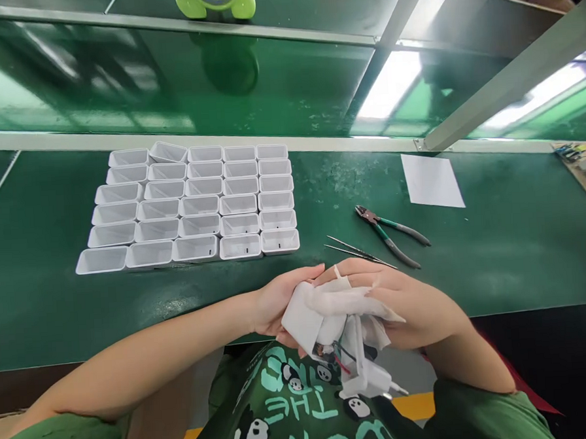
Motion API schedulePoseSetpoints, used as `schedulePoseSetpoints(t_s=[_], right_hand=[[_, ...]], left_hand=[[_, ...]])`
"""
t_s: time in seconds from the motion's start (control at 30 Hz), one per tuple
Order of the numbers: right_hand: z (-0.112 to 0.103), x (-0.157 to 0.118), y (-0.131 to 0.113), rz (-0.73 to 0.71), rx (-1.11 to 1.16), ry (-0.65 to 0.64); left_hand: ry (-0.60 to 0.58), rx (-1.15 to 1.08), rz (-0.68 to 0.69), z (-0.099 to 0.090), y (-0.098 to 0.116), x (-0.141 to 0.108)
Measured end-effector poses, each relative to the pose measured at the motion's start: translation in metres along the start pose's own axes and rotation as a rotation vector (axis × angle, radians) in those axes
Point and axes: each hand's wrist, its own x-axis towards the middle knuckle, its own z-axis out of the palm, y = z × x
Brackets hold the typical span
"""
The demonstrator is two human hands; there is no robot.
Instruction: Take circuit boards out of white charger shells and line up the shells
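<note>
My left hand (pixel 274 305) is closed around a white plastic charger housing (pixel 301 320) at the table's front edge. Its open end faces down and to the right, showing a bit of circuit board (pixel 324 350) with a red and a dark wire. Below it hangs a white plug cover (pixel 367 378) with two pins, tilted to the right. My right hand (pixel 405 302) is closed on a crumpled white tissue (pixel 346 300) that lies against the housing. The tissue hides part of the right fingers and whatever else they may touch.
White open trays (pixel 201 204) stand in rows on the green table (pixel 330 178), some in front holding small dark pieces. Tweezers (pixel 356 250) and green-handled pliers (pixel 389 234) lie beyond my right hand. White paper (pixel 432 181) lies farther right. A shelf post (pixel 511 74) rises behind.
</note>
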Motion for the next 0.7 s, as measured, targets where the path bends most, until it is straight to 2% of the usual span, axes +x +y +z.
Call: schedulePoseSetpoints(t_s=[0.07,0.13,0.23,0.3,0.4,0.43,0.5,0.6,0.7], right_hand=[[0.015,-0.012,-0.007,0.061,-0.036,0.108],[0.036,-0.027,-0.013,0.141,-0.066,0.236],[0.069,-0.049,-0.016,0.196,-0.148,0.487],[0.084,-0.059,-0.015,0.236,-0.219,0.68],[0.092,-0.064,-0.01,0.331,-0.32,0.87],[0.091,-0.063,-0.007,0.372,-0.378,0.897],[0.088,-0.057,-0.001,0.448,-0.514,0.874],[0.086,-0.048,0.006,0.507,-0.62,0.8],[0.089,-0.044,0.009,0.512,-0.631,0.819]], left_hand=[[-0.005,0.079,-0.015,0.003,0.001,0.0],[0.028,0.177,0.027,0.007,0.002,0.0],[0.094,0.384,0.087,0.014,0.001,-0.001],[0.246,0.586,0.215,0.02,0.0,-0.004],[0.557,0.888,0.529,0.027,0.002,-0.011],[0.612,0.945,0.596,0.029,0.003,-0.013],[0.635,0.981,0.637,0.03,0.004,-0.016],[0.601,0.948,0.604,0.027,0.004,-0.015],[0.554,0.845,0.572,0.023,0.001,-0.011]])
